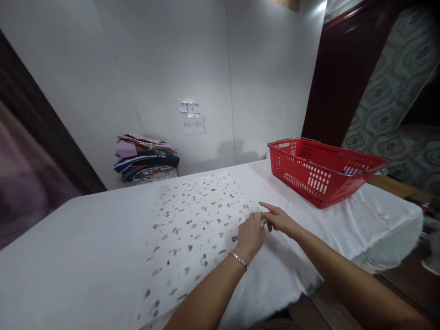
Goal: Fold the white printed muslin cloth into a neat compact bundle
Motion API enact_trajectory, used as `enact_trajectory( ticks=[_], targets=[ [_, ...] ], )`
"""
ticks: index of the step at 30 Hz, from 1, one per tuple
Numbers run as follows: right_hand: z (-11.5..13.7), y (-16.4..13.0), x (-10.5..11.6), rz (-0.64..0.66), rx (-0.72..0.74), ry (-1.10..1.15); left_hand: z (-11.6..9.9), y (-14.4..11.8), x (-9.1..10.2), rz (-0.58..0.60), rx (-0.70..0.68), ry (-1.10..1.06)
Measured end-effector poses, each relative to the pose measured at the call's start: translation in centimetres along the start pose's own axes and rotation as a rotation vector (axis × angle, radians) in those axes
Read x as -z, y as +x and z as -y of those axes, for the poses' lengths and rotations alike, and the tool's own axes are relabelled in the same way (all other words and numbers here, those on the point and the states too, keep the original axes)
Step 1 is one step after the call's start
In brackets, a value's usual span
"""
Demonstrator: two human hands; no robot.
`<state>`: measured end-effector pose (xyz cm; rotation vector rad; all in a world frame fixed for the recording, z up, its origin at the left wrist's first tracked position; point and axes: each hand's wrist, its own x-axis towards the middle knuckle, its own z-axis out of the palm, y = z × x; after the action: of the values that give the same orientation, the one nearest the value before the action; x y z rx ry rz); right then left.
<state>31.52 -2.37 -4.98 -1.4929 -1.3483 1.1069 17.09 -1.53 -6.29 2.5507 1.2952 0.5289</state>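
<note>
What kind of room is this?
Probably a room for folding clothes or laundry. A stack of folded clothes sits by the wall, a red basket stands on the white-covered table, and both hands are at the edge of a patterned cloth spread flat.

Writing on the wall labels (189, 106) too small to read

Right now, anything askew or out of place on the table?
Nothing stands out. The printed cloth lies flat on the white table, both hands at its right edge. The red basket sits upright, and the folded stack by the wall looks tidy.
</note>
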Motion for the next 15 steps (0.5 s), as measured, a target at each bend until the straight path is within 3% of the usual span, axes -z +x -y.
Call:
enact_trajectory(
  ticks=[6,10,15],
  targets=[
    [-1.1,3.5,-0.8,0.061,0.117,0.198,2.8,-0.2,3.6,-0.15,0.029,-0.273],
    [-3.0,7.5,-1.9,-0.015,0.199,-0.1,4.3,0.2,6.0,-0.216,0.072,-0.338],
    [-3.7,13.9,-3.9,-0.015,0.51,-0.349,5.4,0.3,9.3,-0.238,0.097,-0.349]
  ],
)
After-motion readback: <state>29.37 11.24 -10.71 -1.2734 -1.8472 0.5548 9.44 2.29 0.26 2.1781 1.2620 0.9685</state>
